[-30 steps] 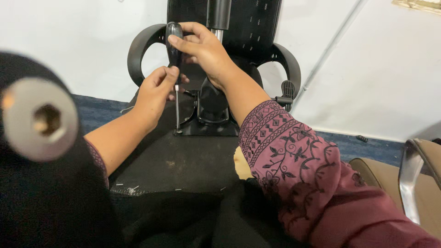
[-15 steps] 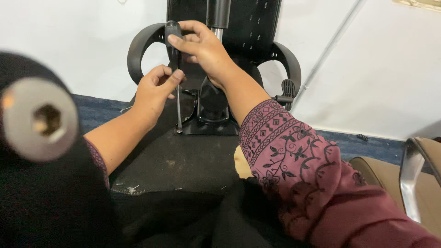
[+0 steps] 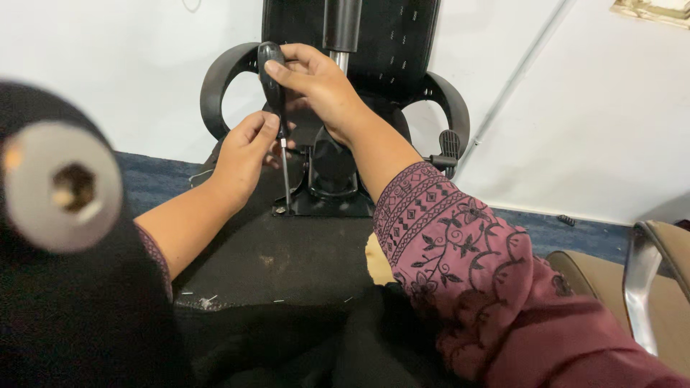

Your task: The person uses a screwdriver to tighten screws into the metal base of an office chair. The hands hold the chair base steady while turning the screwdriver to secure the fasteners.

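An upturned black office chair seat [image 3: 287, 259] lies in front of me with its metal mechanism plate [image 3: 332, 201] and gas cylinder [image 3: 341, 29] standing up from it. My right hand [image 3: 316, 82] grips the black handle of a screwdriver [image 3: 273, 79] from the top. The thin metal shaft runs straight down to a screw at the plate's left corner [image 3: 280, 210]. My left hand [image 3: 244, 154] is closed around the shaft just under the handle.
Black curved armrests [image 3: 219, 86] flank the mechanism, with a lever [image 3: 449, 147] on the right. A blurred black wheel part with a silver hex socket [image 3: 61, 187] looms at the left. A tan chair with a chrome arm [image 3: 647, 287] stands at the right, white walls behind.
Both hands stay on the screwdriver; my right hand has shifted slightly on the handle, as in turning it. The view has barely moved.
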